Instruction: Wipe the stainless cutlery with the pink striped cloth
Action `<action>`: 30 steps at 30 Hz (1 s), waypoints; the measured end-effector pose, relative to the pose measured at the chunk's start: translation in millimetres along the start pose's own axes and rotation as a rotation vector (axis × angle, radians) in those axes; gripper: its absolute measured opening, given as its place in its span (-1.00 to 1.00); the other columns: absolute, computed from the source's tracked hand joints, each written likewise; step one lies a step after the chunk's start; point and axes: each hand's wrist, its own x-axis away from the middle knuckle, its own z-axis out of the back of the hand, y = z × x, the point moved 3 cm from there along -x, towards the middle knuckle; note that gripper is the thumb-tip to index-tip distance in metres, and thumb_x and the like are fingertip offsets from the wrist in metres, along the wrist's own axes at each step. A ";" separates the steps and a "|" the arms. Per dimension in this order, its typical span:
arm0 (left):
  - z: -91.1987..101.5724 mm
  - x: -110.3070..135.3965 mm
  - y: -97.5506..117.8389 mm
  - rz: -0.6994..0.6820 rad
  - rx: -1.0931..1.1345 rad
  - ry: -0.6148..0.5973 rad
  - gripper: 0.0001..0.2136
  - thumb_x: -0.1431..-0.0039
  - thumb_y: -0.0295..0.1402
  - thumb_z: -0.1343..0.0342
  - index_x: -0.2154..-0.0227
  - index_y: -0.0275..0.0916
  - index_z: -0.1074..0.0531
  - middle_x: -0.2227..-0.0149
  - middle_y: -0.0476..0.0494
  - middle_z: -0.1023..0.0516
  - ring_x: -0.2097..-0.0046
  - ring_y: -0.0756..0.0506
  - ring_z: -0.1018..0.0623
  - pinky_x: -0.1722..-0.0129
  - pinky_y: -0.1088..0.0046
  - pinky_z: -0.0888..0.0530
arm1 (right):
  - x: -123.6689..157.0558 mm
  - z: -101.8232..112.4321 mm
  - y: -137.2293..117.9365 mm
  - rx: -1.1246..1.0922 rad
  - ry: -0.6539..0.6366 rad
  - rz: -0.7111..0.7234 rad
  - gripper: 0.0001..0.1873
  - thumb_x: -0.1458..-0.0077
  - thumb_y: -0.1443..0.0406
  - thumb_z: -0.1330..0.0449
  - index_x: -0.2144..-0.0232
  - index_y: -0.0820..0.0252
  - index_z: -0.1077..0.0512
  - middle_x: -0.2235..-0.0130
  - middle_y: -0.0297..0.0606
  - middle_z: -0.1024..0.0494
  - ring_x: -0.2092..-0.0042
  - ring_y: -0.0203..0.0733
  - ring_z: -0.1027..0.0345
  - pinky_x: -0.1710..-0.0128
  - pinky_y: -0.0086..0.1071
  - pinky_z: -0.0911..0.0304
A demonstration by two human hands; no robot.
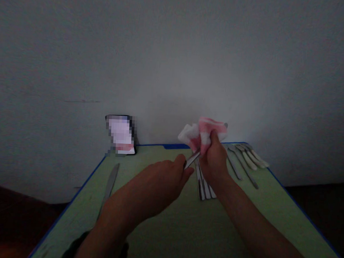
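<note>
My left hand (170, 178) is closed round the handle of a metal piece of cutlery (192, 159). A pink and white cloth (207, 132) covers the middle of that piece, so its kind is hidden. My right hand (216, 157) grips the cloth around it. A small grey rounded tip (226, 125) shows past the cloth's right edge, perhaps the far end of the same piece. Beneath my hands, several metal cutlery handles (205, 189) lie side by side on the table, their upper ends hidden by my right hand.
A table knife (111, 179) lies at the left, partly behind my left forearm. Several more pieces of cutlery (249, 159) lie at the back right. A phone (121, 134) leans against the wall (174, 68) at the back left. The green table (181, 236) has a blue edge.
</note>
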 end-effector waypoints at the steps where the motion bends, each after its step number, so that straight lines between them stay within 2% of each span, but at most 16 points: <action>1: -0.3 -0.1 0.8 0.000 -0.005 -0.004 -0.69 -0.34 -0.20 0.32 0.20 -0.26 -0.25 0.47 -0.10 -0.46 0.48 -0.09 -0.47 0.54 0.44 -0.20 | -2.1 -0.2 -2.1 -0.052 0.031 -0.026 -0.63 -0.12 0.05 -0.05 0.51 0.18 -0.40 0.56 -0.42 -0.47 0.47 -0.32 -0.36 0.46 -0.44 -0.26; 5: -0.8 0.3 1.5 0.010 0.008 -0.016 -0.70 -0.34 -0.19 0.33 0.24 -0.22 -0.24 0.49 -0.08 -0.45 0.49 -0.10 -0.47 0.55 0.44 -0.19 | -9.4 -2.1 -11.6 -0.263 0.154 -0.145 -0.67 -0.19 0.14 -0.01 0.47 0.19 -0.41 0.50 -0.41 -0.52 0.46 -0.35 -0.40 0.41 -0.45 -0.32; 8: -0.4 2.2 1.1 0.006 0.028 -0.036 -0.70 -0.34 -0.17 0.33 0.25 -0.19 -0.23 0.50 -0.05 -0.44 0.50 -0.09 -0.46 0.56 0.45 -0.18 | -15.9 1.1 -21.7 -0.271 0.195 -0.143 -0.61 -0.22 0.11 0.04 0.50 0.19 -0.38 0.57 -0.41 -0.47 0.55 -0.37 -0.33 0.52 -0.49 -0.27; 13: 2.3 6.8 2.9 -0.012 0.046 -0.063 -0.71 -0.34 -0.15 0.32 0.25 -0.17 -0.22 0.50 -0.03 -0.42 0.49 -0.08 -0.45 0.55 0.45 -0.18 | -27.0 12.1 -40.1 -0.181 0.139 -0.145 -0.46 -0.24 0.02 0.20 0.51 0.21 -0.36 0.65 -0.36 -0.41 0.70 -0.38 -0.14 0.72 -0.50 -0.03; 18: 3.1 10.4 4.6 -0.008 0.092 -0.072 -0.71 -0.34 -0.13 0.33 0.25 -0.15 -0.22 0.49 0.00 -0.42 0.48 -0.07 -0.45 0.53 0.45 -0.18 | -31.2 14.8 -52.8 -0.235 0.050 -0.092 -0.45 -0.26 0.04 0.23 0.51 0.21 -0.37 0.64 -0.33 -0.45 0.66 -0.38 -0.22 0.64 -0.51 -0.13; 23: 7.9 14.1 -2.2 -0.036 0.092 -0.060 -0.64 -0.33 -0.08 0.36 0.32 -0.16 -0.24 0.48 -0.01 -0.42 0.46 -0.06 -0.45 0.52 0.45 -0.20 | -18.4 3.3 -44.3 -0.200 0.114 -0.137 -0.53 -0.23 0.03 0.15 0.48 0.19 -0.35 0.61 -0.36 -0.44 0.67 -0.38 -0.19 0.67 -0.50 -0.08; 26: 10.8 14.7 -9.5 0.001 0.046 -0.048 -0.64 -0.32 -0.06 0.34 0.33 -0.17 -0.24 0.48 -0.02 -0.43 0.46 -0.07 -0.45 0.51 0.45 -0.22 | -6.1 -3.7 -30.9 -0.169 0.129 -0.154 -0.56 -0.20 0.02 0.10 0.46 0.19 -0.37 0.55 -0.35 -0.47 0.60 -0.35 -0.25 0.64 -0.48 -0.11; 28: 9.6 13.3 -11.8 0.019 0.023 -0.060 -0.64 -0.32 -0.07 0.32 0.32 -0.19 -0.26 0.47 -0.05 -0.45 0.45 -0.08 -0.47 0.51 0.44 -0.24 | 3.7 -5.2 -20.7 -0.107 0.140 -0.124 -0.56 -0.17 0.00 0.06 0.50 0.18 -0.37 0.56 -0.37 -0.45 0.56 -0.34 -0.28 0.58 -0.46 -0.15; 30: 6.6 10.8 -12.1 0.029 0.004 -0.063 -0.67 -0.32 -0.10 0.29 0.25 -0.20 -0.27 0.43 -0.09 -0.49 0.42 -0.11 -0.50 0.51 0.43 -0.26 | 15.2 -6.3 -9.3 0.046 0.122 -0.114 -0.49 -0.14 -0.05 0.06 0.63 0.16 -0.31 0.67 -0.41 -0.34 0.60 -0.33 -0.22 0.56 -0.44 -0.14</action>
